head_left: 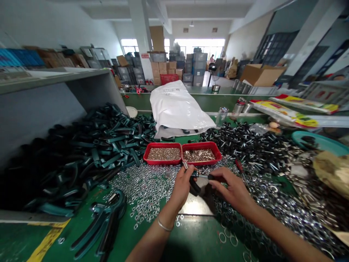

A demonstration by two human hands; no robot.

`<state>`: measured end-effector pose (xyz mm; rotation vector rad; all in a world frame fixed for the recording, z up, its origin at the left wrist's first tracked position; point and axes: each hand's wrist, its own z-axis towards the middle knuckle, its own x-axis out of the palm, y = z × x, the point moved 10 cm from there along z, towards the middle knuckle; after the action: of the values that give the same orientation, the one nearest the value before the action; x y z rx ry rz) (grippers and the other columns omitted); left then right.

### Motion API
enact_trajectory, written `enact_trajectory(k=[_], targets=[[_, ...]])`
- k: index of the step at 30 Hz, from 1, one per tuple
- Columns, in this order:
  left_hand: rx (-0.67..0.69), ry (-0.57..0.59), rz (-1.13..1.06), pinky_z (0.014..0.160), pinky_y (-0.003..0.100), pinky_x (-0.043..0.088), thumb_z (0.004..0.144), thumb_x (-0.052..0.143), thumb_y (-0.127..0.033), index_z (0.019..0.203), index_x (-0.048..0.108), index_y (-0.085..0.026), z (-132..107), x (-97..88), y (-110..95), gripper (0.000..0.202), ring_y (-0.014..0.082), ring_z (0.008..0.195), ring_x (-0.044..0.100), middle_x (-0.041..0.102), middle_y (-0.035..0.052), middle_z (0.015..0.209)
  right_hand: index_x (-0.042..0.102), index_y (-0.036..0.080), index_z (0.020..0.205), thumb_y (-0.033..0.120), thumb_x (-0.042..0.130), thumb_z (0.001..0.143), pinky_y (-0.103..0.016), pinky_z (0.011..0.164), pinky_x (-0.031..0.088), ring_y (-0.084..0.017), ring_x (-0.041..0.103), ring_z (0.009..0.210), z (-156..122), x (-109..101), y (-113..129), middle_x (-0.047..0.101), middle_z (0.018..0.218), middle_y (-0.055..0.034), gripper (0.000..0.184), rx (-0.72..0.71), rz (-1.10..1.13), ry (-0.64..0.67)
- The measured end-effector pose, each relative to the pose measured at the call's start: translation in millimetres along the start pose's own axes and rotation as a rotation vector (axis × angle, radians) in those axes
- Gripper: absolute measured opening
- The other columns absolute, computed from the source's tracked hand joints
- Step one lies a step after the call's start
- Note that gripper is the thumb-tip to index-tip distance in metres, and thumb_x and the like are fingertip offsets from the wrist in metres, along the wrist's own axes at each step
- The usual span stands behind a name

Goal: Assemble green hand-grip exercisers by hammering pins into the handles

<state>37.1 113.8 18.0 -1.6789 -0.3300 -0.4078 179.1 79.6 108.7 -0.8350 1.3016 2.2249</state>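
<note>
My left hand is closed around a small black part with a metal spring end, held just above the green table. My right hand pinches the black knob of a short metal pin or bolt that points into that part. Both hands meet in front of two red trays filled with small metal pieces. Loose silver washers lie spread under and around the hands.
A big heap of dark green and black handles fills the left. Black-headed bolts pile up at the right, with a red-handled screwdriver beside them. A white plastic bag lies behind the trays. Assembled green grips lie near left.
</note>
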Motion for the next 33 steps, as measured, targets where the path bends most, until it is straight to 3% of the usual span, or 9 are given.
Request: enact_trajectory(k=[6, 11, 15, 18, 22, 26, 30, 31, 33], targets=[[0.054, 0.114, 0.193, 0.067, 0.024, 0.048, 0.088, 0.059, -0.051, 0.1, 0.063, -0.02, 0.4, 7.9, -12.1, 0.034, 0.0135, 0.071, 0.057, 0.064, 0.0026, 0.091, 0.058, 0.024, 0.112, 0.023, 0.056, 0.094, -0.043, 0.089, 0.052, -0.025, 0.062, 0.102, -6.5, 15.3, 14.2, 0.064, 0.106, -0.0092, 0.018, -0.157, 0.001, 0.003], [0.045, 0.112, 0.214, 0.07, 0.026, 0.049, 0.088, 0.057, -0.055, 0.101, 0.062, -0.02, -1.4, 8.5, -12.6, 0.038, 0.0151, 0.074, 0.059, 0.065, 0.0033, 0.092, 0.056, 0.024, 0.108, 0.028, 0.057, 0.094, -0.038, 0.075, 0.057, -0.021, 0.066, 0.086, -7.3, 14.2, -7.0, 0.064, 0.098, -0.0066, 0.014, 0.016, 0.121, -0.051], [0.082, 0.129, 0.335, 0.075, 0.027, 0.048, 0.091, 0.055, -0.052, 0.099, 0.061, -0.019, -3.3, 9.2, -19.0, 0.034, 0.0152, 0.077, 0.059, 0.065, 0.0025, 0.09, 0.06, 0.022, 0.112, 0.025, 0.057, 0.094, -0.047, 0.093, 0.05, -0.026, 0.061, 0.107, -6.6, 17.8, 7.7, 0.065, 0.11, -0.0104, 0.019, -0.169, 0.077, 0.019], [0.162, 0.14, 0.455, 0.078, 0.027, 0.046, 0.095, 0.05, -0.047, 0.101, 0.059, -0.02, -4.7, 12.3, -28.3, 0.03, 0.0158, 0.081, 0.058, 0.064, 0.0018, 0.091, 0.058, 0.021, 0.102, 0.035, 0.057, 0.095, -0.04, 0.079, 0.054, -0.021, 0.065, 0.084, -1.8, 29.1, -10.1, 0.066, 0.092, -0.006, 0.016, 0.062, 0.333, 0.114], [0.292, 0.101, 0.671, 0.076, 0.027, 0.041, 0.097, 0.048, -0.043, 0.096, 0.057, -0.019, -5.4, 13.8, -37.0, 0.025, 0.0153, 0.079, 0.054, 0.06, 0.0001, 0.085, 0.047, 0.022, 0.086, 0.055, 0.044, 0.097, -0.026, 0.047, 0.045, -0.011, 0.051, 0.047, -14.4, 71.6, -24.9, 0.054, 0.064, 0.0044, 0.035, 0.516, 0.796, 0.354], [0.344, 0.125, 0.741, 0.072, 0.026, 0.038, 0.098, 0.047, -0.043, 0.091, 0.056, -0.019, -8.5, 16.6, -39.7, 0.026, 0.0144, 0.076, 0.051, 0.058, -0.0007, 0.082, 0.045, 0.022, 0.08, 0.062, 0.05, 0.092, -0.02, 0.04, 0.033, -0.007, 0.041, 0.04, -18.4, 78.8, -22.2, 0.048, 0.056, 0.0073, 0.042, 0.583, 0.819, 0.384], [0.359, 0.204, 0.692, 0.069, 0.025, 0.038, 0.097, 0.048, -0.043, 0.089, 0.055, -0.019, -10.9, 20.6, -43.9, 0.027, 0.0134, 0.072, 0.049, 0.056, -0.0016, 0.078, 0.044, 0.022, 0.072, 0.073, 0.011, 0.093, -0.022, 0.032, 0.019, -0.007, 0.022, 0.03, -37.1, 101.0, -14.8, 0.035, 0.046, 0.0086, 0.064, 0.722, 0.902, 0.714], [0.349, 0.199, 0.667, 0.07, 0.025, 0.038, 0.097, 0.047, -0.043, 0.09, 0.055, -0.019, -9.4, 18.6, -44.2, 0.026, 0.0134, 0.072, 0.05, 0.056, -0.0015, 0.078, 0.047, 0.022, 0.074, 0.073, 0.009, 0.093, -0.023, 0.032, 0.022, -0.008, 0.027, 0.031, -34.7, 98.5, -17.7, 0.04, 0.047, 0.0065, 0.067, 0.686, 0.792, 0.715], [0.316, 0.178, 0.617, 0.071, 0.025, 0.04, 0.097, 0.047, -0.042, 0.094, 0.056, -0.019, -4.8, 13.2, -42.6, 0.025, 0.0137, 0.074, 0.051, 0.057, -0.001, 0.081, 0.055, 0.019, 0.084, 0.073, 0.024, 0.092, -0.026, 0.042, 0.037, -0.014, 0.05, 0.046, -14.6, 76.0, -24.4, 0.058, 0.063, -0.0024, 0.063, 0.492, 0.427, 0.517]])
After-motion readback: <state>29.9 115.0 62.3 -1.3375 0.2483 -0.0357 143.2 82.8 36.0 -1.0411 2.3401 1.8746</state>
